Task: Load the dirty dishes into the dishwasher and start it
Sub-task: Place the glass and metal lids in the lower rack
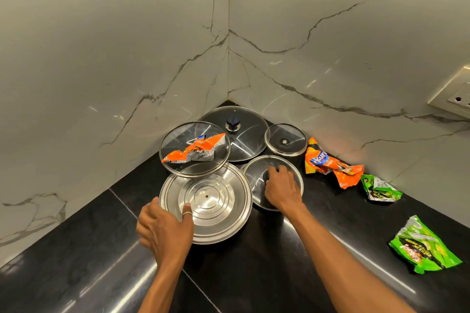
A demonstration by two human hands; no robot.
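In the corner of the bench (254,274), no dishwasher in view, the left grip (165,229) pinches the steel lid (216,198) by its near rim while the right grip (281,190) curls over a glass lid (256,173) at its knob, probably to lift both for loading.

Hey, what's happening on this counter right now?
A person is handling pot lids in the corner of the counter. The left hand grips the rim of the steel lid, and the right hand holds the knob of a glass lid. Snack wrappers lie nearby; no dishwasher is in view.
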